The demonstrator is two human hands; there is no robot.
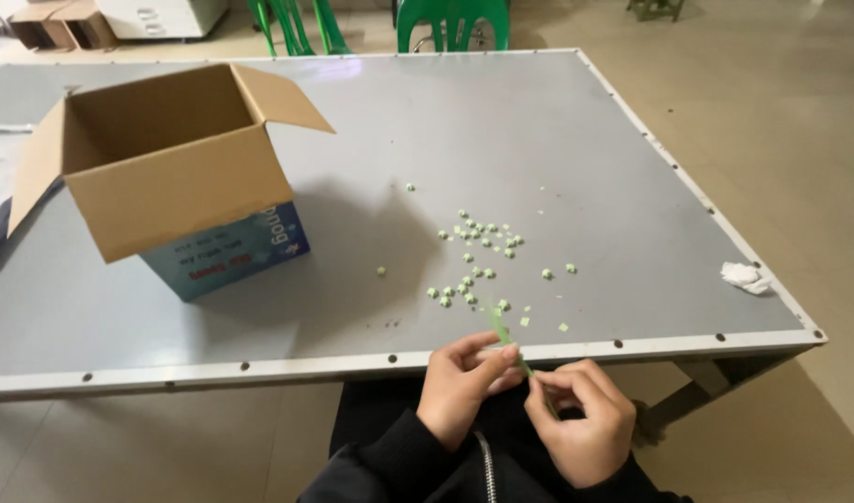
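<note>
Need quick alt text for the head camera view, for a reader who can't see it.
Both hands, left hand and right hand, pinch a thin green strip at the near edge of a grey table. Small green pieces lie scattered ahead of them, with an open cardboard box at the left.

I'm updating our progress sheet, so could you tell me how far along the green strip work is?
Done: many small green pieces lie scattered on the grey table. In hand: both the left hand and right hand pinch a thin green strip. Left: that strip's remaining length; further supply isn't visible.
</note>
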